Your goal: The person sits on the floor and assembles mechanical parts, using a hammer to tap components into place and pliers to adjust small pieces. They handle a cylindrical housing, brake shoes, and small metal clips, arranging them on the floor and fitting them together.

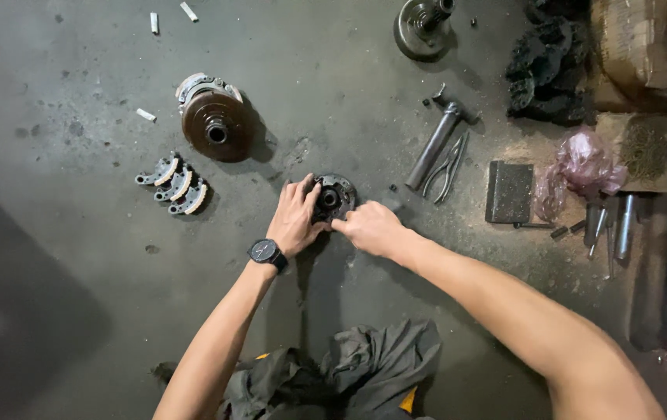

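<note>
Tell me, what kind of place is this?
Probably a repair workshop floor. Both hands, left hand and right hand, grip a round metal part on the stained concrete floor, with pliers, a metal bar tool and curved shoe pieces nearby.

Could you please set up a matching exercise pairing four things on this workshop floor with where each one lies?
Things:
1. round black metal part
2. three curved shoes
3. pliers
4. dark rectangular block

Places:
A. beside the long metal bar, just right of it
B. between the left hand and the right hand
C. next to the pink plastic bag, on its left
D. below the rusty brown disc, far left of the hands

Pairs: 1-B, 2-D, 3-A, 4-C
</note>
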